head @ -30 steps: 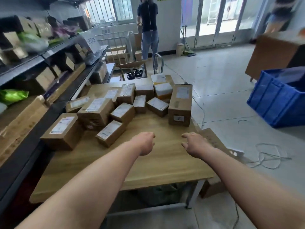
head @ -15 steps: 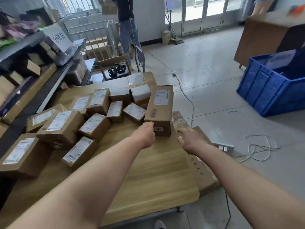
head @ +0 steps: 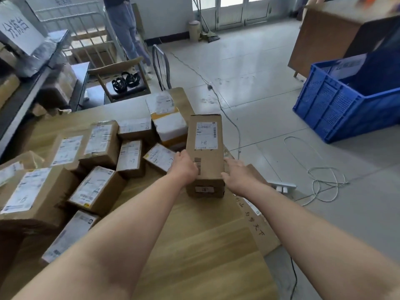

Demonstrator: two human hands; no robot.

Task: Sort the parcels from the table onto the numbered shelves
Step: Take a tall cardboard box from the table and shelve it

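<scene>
A long brown parcel [head: 205,152] with a white label marked "8-1" lies at the right edge of the wooden table [head: 194,245]. My left hand [head: 184,168] grips its left side with curled fingers. Against its right side presses my right hand [head: 237,175], fingers fairly straight. Several smaller labelled parcels [head: 99,189] crowd the table's left half. Two white-and-yellow parcels [head: 168,124] are stacked behind the long one. The shelves [head: 19,98] run along the left, with a paper sign [head: 17,31] on top.
A flat carton [head: 259,226] leans against the table's right edge. On the floor to the right are a blue crate [head: 337,109], white cables [head: 322,182] and a power strip [head: 281,187]. A chair with sandals [head: 125,81] and a standing person [head: 125,29] are behind the table.
The view has moved closer and lower. Both hands have reached forward from the bare tabletop to the long parcel and now clasp its two sides.
</scene>
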